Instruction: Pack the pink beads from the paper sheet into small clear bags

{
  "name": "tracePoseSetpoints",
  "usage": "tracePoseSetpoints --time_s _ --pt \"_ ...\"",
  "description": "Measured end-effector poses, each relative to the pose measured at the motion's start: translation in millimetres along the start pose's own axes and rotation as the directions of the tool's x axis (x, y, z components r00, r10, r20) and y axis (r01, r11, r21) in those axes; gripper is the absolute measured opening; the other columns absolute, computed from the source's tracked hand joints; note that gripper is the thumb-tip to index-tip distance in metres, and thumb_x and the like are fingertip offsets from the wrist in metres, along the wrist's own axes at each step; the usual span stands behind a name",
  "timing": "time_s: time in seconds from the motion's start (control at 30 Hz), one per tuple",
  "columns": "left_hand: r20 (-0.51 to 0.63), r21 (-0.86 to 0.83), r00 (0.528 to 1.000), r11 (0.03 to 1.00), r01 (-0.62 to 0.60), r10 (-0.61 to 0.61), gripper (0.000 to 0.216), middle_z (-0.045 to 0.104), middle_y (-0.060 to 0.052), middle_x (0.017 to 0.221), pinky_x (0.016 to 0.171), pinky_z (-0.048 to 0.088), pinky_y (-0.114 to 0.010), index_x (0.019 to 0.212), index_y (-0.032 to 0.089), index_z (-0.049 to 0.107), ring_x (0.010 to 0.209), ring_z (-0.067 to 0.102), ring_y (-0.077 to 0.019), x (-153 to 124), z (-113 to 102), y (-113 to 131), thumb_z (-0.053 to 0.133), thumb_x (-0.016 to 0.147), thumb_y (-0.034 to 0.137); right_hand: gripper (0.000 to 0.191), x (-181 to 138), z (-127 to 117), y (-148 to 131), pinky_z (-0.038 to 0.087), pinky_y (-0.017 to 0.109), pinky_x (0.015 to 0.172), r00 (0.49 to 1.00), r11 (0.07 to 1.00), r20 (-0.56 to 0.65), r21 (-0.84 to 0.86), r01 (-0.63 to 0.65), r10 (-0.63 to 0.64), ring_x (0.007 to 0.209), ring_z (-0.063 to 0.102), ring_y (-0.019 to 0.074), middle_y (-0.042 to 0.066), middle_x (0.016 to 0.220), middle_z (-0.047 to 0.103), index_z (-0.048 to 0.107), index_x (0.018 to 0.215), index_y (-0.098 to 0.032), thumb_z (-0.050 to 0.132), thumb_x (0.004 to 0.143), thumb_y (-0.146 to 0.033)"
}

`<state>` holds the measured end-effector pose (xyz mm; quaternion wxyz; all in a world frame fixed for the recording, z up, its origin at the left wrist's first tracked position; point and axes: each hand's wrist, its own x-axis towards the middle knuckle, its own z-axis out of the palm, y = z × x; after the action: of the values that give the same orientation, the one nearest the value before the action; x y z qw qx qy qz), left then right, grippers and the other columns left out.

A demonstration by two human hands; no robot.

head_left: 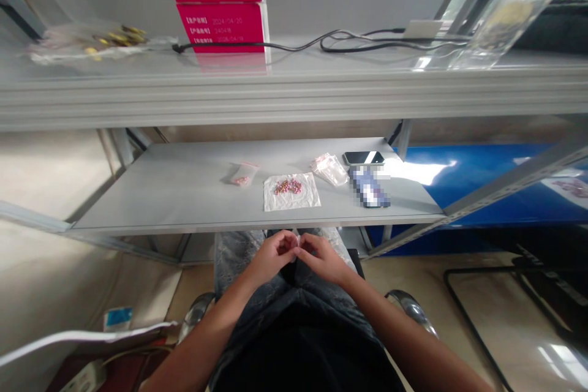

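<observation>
Above my lap, just in front of the shelf edge, my left hand (280, 252) and my right hand (320, 255) meet at the fingertips. Both are closed in a pinch. A small whitish, see-through bit shows between them, too small to name. On the shelf beyond lies a crumpled white sheet (301, 201) with a pile of pink and gold beads (288, 187) on it. To its left is a small clear bag (248, 171) with pinkish pieces inside. Several flat clear plastic bags (331, 169) lie to the right of the sheet.
Two phones, a dark one (364, 158) and a blurred-out one (369, 187), lie at the shelf's right. The upper shelf (294, 101) overhangs, carrying red boxes (220, 24), a black cable (294, 48), a plastic bag (114, 40) and a clear bottle (509, 18). Chair armrests flank me.
</observation>
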<state>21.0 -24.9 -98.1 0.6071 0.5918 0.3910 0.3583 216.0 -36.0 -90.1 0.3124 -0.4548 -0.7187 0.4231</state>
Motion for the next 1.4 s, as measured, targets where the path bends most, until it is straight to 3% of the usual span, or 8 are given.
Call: tracePoseSetpoints --time_s 0.1,0.23,0.4,0.5,0.63,0.8,1.23,1.4 --pt "0.009 0.119 1.000 0.993 -0.020 0.019 0.016 0.067 -0.004 0.093 0.078 0.049 -0.027 0.099 0.019 0.063 0.086 0.063 -0.0176 -1.2 3.1 2.0 0.067 0.086 0.025 0.028 -0.1 3.8 0.1 0.035 0.025 0.059 0.999 0.999 -0.017 -0.011 -0.043 0.042 0.064 0.052 0.0138 -0.001 0.071 0.061 0.060 0.078 -0.019 0.058 0.098 -0.039" --pt "-0.027 0.292 0.998 0.955 -0.048 0.058 0.013 0.066 -0.002 0.088 0.073 0.048 -0.026 0.102 0.020 0.061 0.080 0.063 -0.0168 -1.6 4.3 2.5 0.057 0.090 0.021 0.024 1.9 3.8 1.6 0.038 0.024 0.062 0.999 0.999 -0.011 0.024 -0.046 0.046 0.067 0.056 0.0141 0.000 0.074 0.065 0.063 0.082 -0.019 0.053 0.099 -0.033" --pt "-0.017 0.576 0.986 0.808 -0.126 0.166 0.025 0.061 0.000 0.082 0.075 0.048 -0.029 0.110 0.021 0.060 0.076 0.059 -0.0173 -5.8 5.1 4.3 0.052 0.087 0.013 0.014 2.8 5.6 8.6 0.037 0.024 0.061 0.998 0.998 -0.014 -0.008 -0.060 0.060 0.066 0.057 0.0133 0.000 0.073 0.066 0.064 0.080 -0.017 0.057 0.091 -0.022" --pt "0.071 0.672 0.956 0.695 -0.257 0.285 0.038 0.063 -0.006 0.104 0.094 0.049 -0.037 0.123 0.021 0.058 0.099 0.061 -0.0228 -9.7 5.8 8.6 0.057 0.085 0.015 0.011 3.2 7.7 13.7 0.039 0.024 0.063 0.997 0.996 -0.021 0.044 -0.077 0.078 0.068 0.058 0.0135 0.000 0.074 0.067 0.066 0.081 -0.016 0.057 0.087 -0.017" --pt "0.170 0.709 0.914 0.597 -0.374 0.369 0.055 0.053 -0.012 0.140 0.114 0.039 -0.046 0.137 0.023 0.052 0.132 0.049 -0.0289 -12.1 4.5 12.6 0.065 0.084 0.022 0.014 5.4 7.3 19.6 0.045 0.024 0.064 0.992 0.955 0.060 0.268 -0.124 0.112 0.068 0.061 0.0140 0.000 0.074 0.069 0.068 0.079 -0.016 0.054 0.084 -0.016" --pt "0.240 0.717 0.908 0.567 -0.404 0.343 0.079 0.054 -0.012 0.144 0.117 0.037 -0.048 0.144 0.023 0.045 0.134 0.048 -0.0310 -9.8 3.7 10.7 0.081 0.076 0.040 0.021 6.8 6.5 23.8 0.048 0.024 0.062 0.980 0.887 0.136 0.422 -0.189 0.144 0.063 0.062 0.0138 0.001 0.067 0.068 0.068 0.074 -0.016 0.054 0.088 -0.022" --pt "0.110 0.722 0.947 0.631 -0.285 0.302 0.036 0.069 -0.007 0.118 0.102 0.046 -0.039 0.122 0.023 0.058 0.112 0.062 -0.0246 -5.6 3.0 1.1 0.064 0.088 0.018 0.023 6.4 9.9 17.2 0.048 0.025 0.063 0.974 0.877 0.170 0.432 -0.211 0.151 0.064 0.058 0.0133 0.000 0.072 0.065 0.069 0.086 -0.017 0.060 0.093 -0.037" --pt "-0.001 0.704 0.969 0.688 -0.176 0.248 0.010 0.068 -0.005 0.099 0.086 0.049 -0.033 0.102 0.022 0.062 0.094 0.064 -0.0221 -1.5 1.4 3.8 0.058 0.096 0.029 0.025 7.1 4.0 13.5 0.050 0.026 0.063 0.988 0.895 0.007 0.424 -0.141 0.153 0.066 0.062 0.0149 0.001 0.074 0.066 0.064 0.085 -0.019 0.059 0.094 -0.041"
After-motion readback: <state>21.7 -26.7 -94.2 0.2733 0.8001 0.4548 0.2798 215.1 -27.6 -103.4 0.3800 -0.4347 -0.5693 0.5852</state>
